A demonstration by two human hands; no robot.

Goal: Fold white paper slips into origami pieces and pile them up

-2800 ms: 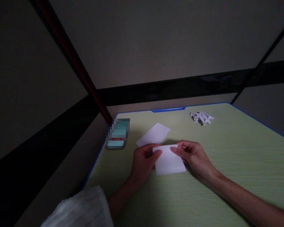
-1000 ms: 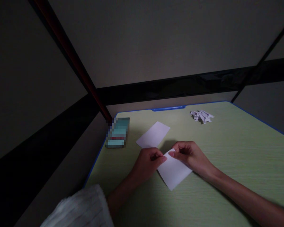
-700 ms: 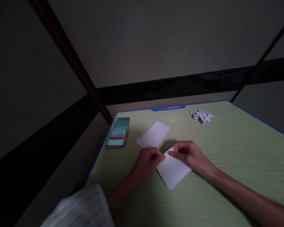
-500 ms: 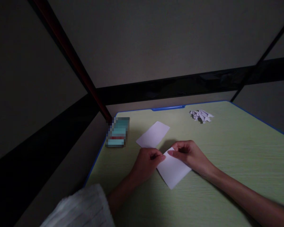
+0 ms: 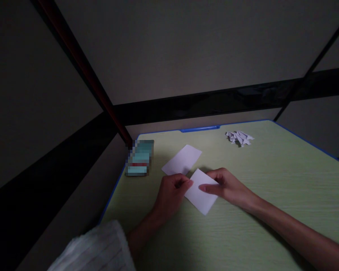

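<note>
Phone (image 5: pixel 139 158) (screen pixelated) lay near tbl's (image 5: pixel 285 180) L edge. L hand (image 5: pixel 171 194) pinched the sheet's L edge, thumb & fingertip nearly together. Slip (image 5: pixel 182 160) lay flat just beyond. Sheet (image 5: pixel 200 197) was btwn both hands, over tbl, corner pointing away. R hand (image 5: pixel 224 186) gripped its R side, thumb on top, other fingers mostly hidden. Folded papers (image 5: pixel 239 138) sat farther back, R.

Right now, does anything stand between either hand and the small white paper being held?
Nothing visible does: the left hand and right hand both touch the paper directly. The other sheet lies beyond it, not between.
</note>
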